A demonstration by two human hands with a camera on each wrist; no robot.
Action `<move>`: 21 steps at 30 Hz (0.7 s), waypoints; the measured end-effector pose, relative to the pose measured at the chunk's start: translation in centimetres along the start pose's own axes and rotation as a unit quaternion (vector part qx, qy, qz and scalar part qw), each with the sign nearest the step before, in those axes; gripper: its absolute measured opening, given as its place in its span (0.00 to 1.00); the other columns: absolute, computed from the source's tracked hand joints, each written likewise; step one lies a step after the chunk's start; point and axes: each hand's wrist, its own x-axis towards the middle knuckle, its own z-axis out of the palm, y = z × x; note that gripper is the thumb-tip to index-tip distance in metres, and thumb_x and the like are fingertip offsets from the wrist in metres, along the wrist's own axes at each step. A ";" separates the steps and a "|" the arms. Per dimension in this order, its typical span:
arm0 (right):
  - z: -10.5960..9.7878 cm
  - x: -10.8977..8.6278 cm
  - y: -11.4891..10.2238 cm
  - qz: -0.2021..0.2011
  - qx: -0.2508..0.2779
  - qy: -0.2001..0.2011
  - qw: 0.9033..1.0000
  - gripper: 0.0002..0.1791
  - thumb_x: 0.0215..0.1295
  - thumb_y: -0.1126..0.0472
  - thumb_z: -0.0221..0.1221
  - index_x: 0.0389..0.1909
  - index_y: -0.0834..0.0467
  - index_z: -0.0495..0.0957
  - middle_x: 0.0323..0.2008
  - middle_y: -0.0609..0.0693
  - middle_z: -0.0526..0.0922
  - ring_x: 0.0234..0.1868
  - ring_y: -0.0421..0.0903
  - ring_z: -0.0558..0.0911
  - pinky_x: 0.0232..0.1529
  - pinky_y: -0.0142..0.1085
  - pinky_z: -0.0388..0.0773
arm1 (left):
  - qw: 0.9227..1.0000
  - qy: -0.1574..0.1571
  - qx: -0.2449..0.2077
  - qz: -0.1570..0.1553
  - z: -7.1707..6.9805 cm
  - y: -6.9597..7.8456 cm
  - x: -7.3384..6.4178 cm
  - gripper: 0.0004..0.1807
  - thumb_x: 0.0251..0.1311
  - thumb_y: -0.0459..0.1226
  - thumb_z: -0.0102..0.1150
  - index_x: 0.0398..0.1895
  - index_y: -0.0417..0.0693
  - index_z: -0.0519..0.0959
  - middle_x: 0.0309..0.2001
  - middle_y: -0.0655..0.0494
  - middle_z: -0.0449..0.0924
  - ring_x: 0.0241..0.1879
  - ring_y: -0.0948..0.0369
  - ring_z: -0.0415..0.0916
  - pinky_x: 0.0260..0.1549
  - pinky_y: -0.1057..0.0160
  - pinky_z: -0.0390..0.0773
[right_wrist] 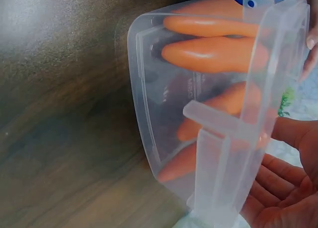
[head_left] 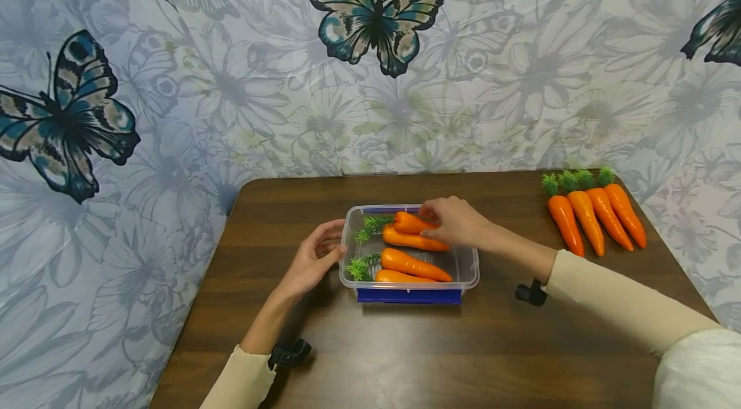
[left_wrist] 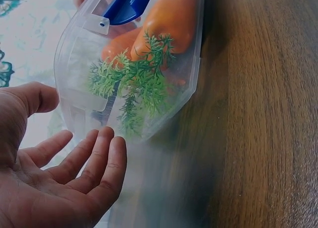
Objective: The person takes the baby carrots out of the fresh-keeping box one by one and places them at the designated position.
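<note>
A clear plastic box [head_left: 469, 271] with blue clip flaps stands on the table, several orange carrots inside with green tops toward the left. My left hand [head_left: 315, 258] is at the box's left end, fingers loosely bent and thumb near the rim. In the left wrist view this hand [left_wrist: 74, 178] has its palm up beside the clear wall and grips nothing. My right hand [head_left: 457, 222] reaches over the far right rim, its fingertips at the two far carrots [head_left: 413, 238]. In the right wrist view the right hand's fingers [right_wrist: 278, 178] are extended, partly behind the box wall.
At the table's far right corner several more carrots [head_left: 587, 219] lie side by side, tops away from me. The brown wooden table [head_left: 405, 357] meets a wall covering [head_left: 521, 74] with butterflies. Black bands [head_left: 529, 293] sit on both wrists.
</note>
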 end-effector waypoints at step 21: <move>1.7 0.7 -0.2 -0.005 -0.047 0.008 0.999 0.25 0.65 0.56 0.75 0.61 0.58 0.84 0.49 0.54 0.92 0.49 0.50 0.91 0.51 0.47 0.89 | 1.000 0.006 -0.008 -0.014 0.3 0.0 -0.1 0.31 0.75 0.37 0.64 0.79 0.54 0.69 0.70 0.39 0.79 0.65 0.41 0.80 0.68 0.43 0.75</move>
